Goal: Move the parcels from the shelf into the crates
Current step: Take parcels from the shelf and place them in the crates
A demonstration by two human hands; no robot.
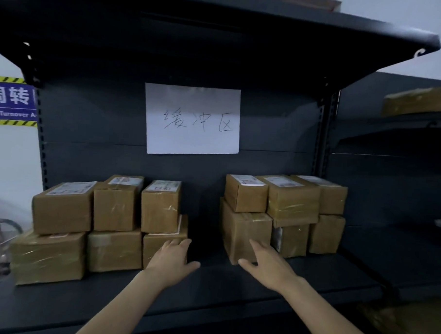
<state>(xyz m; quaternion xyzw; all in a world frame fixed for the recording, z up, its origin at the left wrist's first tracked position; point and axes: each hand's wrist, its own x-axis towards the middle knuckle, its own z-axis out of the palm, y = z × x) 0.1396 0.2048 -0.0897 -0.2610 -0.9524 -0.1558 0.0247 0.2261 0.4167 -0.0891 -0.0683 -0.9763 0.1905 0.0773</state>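
Brown taped cardboard parcels stand in two stacks on a dark metal shelf [209, 287]. The left stack [90, 226] has two rows; my left hand [171, 259] is open, its fingers touching the front of the lower right parcel [160, 242] of that stack. The right stack [288, 210] also has two rows; my right hand [265, 266] is open, with straight fingers against the front of its large lower left parcel [244, 231] and the thumb spread out to the left. No crate is in view.
A white paper sheet [192, 120] with handwriting hangs on the shelf's back panel. An upper shelf board [220, 33] overhangs the parcels. A neighbouring rack on the right holds another parcel [419, 102]. A blue sign [12, 101] is on the wall at left.
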